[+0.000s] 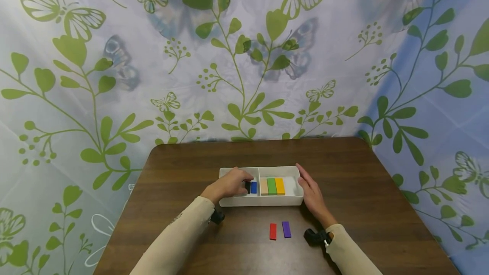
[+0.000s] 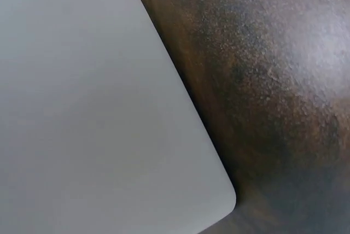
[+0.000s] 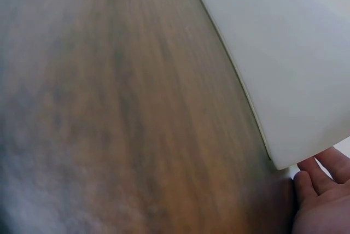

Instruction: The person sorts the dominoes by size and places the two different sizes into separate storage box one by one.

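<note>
A white two-compartment box (image 1: 244,201) sits on the table. My left hand (image 1: 229,183) reaches over its left end into the left compartment, fingers bent down beside a black block (image 1: 248,187). A blue block (image 1: 254,187) lies just right of the black one. I cannot tell whether the left fingers hold a block, since the hand covers that corner. My right hand (image 1: 312,192) rests along the box's right end, its fingers (image 3: 322,171) against the outer wall. Beige (image 1: 264,186), green (image 1: 271,186) and yellow (image 1: 280,186) blocks lie side by side in the right compartment.
On the table in front of the box lie a red block (image 1: 273,231) and a purple block (image 1: 286,229), slightly apart. The brown wooden table (image 1: 191,156) reaches back to a curtain (image 1: 244,75) printed with leaves and butterflies. Each wrist wears a black camera.
</note>
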Available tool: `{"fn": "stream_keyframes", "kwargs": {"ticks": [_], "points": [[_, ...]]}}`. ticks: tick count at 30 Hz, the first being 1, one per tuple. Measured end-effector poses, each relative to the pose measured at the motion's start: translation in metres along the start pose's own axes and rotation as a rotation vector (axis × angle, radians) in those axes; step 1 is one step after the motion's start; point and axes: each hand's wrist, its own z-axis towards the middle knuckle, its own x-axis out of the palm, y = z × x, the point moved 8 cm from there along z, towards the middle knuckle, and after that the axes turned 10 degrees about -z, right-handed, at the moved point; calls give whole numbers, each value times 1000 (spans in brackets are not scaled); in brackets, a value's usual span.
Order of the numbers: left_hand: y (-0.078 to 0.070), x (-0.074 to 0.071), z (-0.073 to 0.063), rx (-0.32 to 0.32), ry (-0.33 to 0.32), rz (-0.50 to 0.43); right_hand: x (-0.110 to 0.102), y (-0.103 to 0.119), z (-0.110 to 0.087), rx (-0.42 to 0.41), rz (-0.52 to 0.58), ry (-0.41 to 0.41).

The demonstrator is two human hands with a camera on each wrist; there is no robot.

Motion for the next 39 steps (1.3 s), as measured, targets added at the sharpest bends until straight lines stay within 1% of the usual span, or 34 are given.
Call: {"fn": "stream_keyframes", "kwargs": {"ticks": [8,13,16,21,27,34,39], "points": [[-4,-1,5,53,-19,20,0,5,2,-29,-3,-16],[-5,-1,6,61,-38,14,0,4,3,-23,-10,-17],[-4,1,6,40,-37,7,0,5,3,-23,-6,-15],[-2,4,7,-14,-11,-4,0,4,2,-17,-3,-11],[-4,4,8,-2,-18,-3,0,1,2,-12,9,-14],[-2,3,7,1,-33,-4,0,0,1,-9,3,-19],[-3,-1,4,2,-48,-34,0,2,-1,-15,2,-19]]}}
